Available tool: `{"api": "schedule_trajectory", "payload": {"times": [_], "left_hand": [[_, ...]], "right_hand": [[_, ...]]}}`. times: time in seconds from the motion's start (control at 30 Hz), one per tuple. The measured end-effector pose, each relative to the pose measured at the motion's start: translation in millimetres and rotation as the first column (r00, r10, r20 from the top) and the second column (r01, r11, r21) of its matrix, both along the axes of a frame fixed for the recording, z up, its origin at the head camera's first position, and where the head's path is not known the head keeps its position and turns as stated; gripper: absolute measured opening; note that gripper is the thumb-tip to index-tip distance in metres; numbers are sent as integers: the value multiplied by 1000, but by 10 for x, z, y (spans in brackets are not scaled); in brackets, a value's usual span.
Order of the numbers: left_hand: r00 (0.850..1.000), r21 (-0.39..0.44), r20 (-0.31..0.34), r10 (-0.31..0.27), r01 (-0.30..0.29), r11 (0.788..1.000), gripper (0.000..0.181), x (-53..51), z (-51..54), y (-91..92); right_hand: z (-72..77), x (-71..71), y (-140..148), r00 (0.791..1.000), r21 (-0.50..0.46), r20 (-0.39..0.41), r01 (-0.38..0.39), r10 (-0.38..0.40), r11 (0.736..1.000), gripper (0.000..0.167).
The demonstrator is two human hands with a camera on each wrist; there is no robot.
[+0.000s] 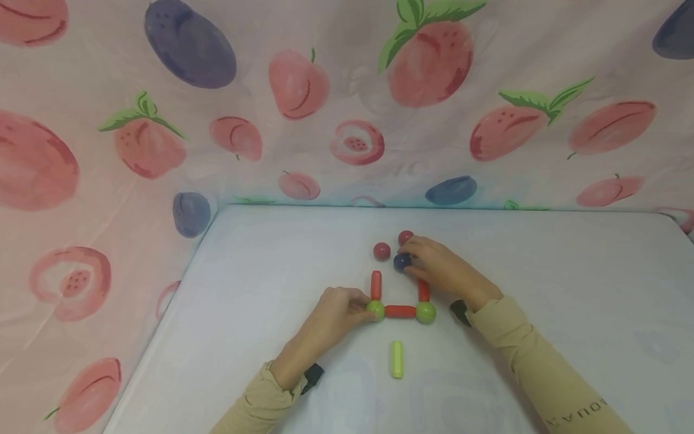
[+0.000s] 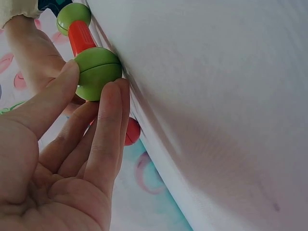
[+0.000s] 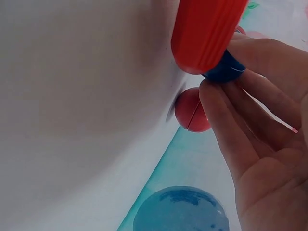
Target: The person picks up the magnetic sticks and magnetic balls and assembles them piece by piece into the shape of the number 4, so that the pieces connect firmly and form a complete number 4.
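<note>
My left hand [image 1: 338,313] pinches a green ball [image 1: 375,310] between thumb and fingers; the left wrist view shows this ball [image 2: 98,73] up close. A red rod [image 1: 400,311] joins it to a second green ball [image 1: 425,312]. From the left ball another red rod [image 1: 376,285] points away toward the back, and a further red rod [image 1: 423,290] does the same on the right, partly under my right hand [image 1: 441,265]. That hand holds a dark blue ball [image 1: 402,262] by its fingertips; in the right wrist view the blue ball [image 3: 225,70] is partly behind a red rod [image 3: 207,33].
Two red balls, one on the left [image 1: 382,251] and one farther back [image 1: 405,237], lie beyond the rods. A yellow-green rod [image 1: 397,359] lies nearer the front. The white table [image 1: 217,301] meets a fruit-print cloth [image 1: 303,144] at its back and left edges.
</note>
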State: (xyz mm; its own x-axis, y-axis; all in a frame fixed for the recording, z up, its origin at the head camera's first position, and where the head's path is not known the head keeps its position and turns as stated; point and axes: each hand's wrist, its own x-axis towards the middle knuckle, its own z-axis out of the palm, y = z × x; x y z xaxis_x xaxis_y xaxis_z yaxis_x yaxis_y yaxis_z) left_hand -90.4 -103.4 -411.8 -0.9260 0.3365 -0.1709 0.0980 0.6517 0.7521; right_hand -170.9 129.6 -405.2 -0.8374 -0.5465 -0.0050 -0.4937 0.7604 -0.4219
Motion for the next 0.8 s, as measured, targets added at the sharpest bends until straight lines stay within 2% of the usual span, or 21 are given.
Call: {"api": "schedule_trajectory", "payload": {"times": [0.53, 0.8], "left_hand": [[1000, 0, -18, -10, 10, 1000, 28, 5, 3, 4], [1000, -6, -11, -5, 5, 1000, 29, 8, 10, 8]], "right_hand": [[26, -15, -3, 999, 8, 39, 10, -11, 1000, 40], [98, -25, -26, 1000, -29, -12, -14, 14, 999, 40]]}}
